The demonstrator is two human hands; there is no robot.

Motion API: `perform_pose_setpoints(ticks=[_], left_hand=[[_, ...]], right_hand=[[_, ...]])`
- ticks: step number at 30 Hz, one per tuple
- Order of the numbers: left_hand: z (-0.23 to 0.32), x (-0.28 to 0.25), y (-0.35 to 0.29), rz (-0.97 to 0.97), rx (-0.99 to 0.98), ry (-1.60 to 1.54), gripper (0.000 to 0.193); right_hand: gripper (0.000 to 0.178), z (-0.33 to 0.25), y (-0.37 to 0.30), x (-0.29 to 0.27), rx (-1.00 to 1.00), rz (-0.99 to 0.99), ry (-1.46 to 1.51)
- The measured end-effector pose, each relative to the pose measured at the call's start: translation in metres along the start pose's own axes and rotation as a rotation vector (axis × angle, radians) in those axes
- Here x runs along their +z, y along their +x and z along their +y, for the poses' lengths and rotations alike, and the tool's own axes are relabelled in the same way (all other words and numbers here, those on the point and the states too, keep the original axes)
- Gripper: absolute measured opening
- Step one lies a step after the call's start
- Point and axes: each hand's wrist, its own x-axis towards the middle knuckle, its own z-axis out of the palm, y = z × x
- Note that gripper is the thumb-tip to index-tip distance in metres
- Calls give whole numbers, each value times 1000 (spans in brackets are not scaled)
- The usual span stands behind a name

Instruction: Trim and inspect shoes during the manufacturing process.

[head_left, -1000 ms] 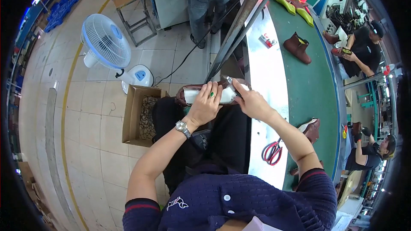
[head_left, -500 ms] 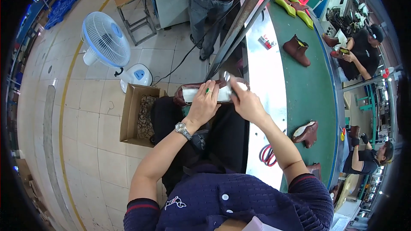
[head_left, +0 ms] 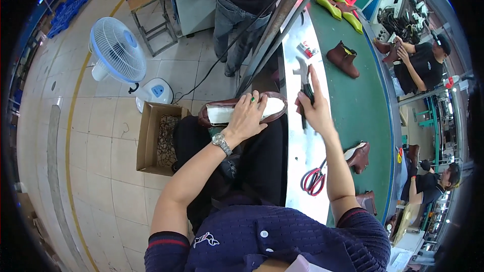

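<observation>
My left hand grips a brown shoe with a white sole, sole up, over my lap beside the bench edge. My right hand reaches out over the metal strip of the bench and holds a pair of metal pliers by the dark handles, jaws pointing away from me. A watch sits on my left wrist.
A green-topped bench carries brown boots, another boot and red-handled scissors. A cardboard box and a white fan stand on the tiled floor to my left. A person in jeans stands ahead; other people work at right.
My right hand has left the shoe and swung right over the bench with the pliers. My left hand still holds the shoe, which has shifted slightly right.
</observation>
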Motion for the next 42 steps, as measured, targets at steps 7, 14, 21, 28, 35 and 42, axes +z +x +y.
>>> perform_pose_setpoints(ticks=[7,14,21,28,35,42], left_hand=[[11,17,-23,158,-101,29,74],[11,18,-23,176,-95,54,66],[13,18,-23,230,-88,13,66],[4,-15,-11,141,-297,-462,57],[-79,-61,-14,-218,-214,-480,24],[-72,-53,-22,-61,-224,-353,36]], right_hand=[[83,-24,6,19,91,-459,-340],[73,-1,7,25,73,-392,-419],[78,-14,-2,42,-29,-386,-522],[79,-4,-9,45,-164,-206,-379],[59,-16,-16,30,413,-755,384],[58,-33,-13,61,556,-827,284]])
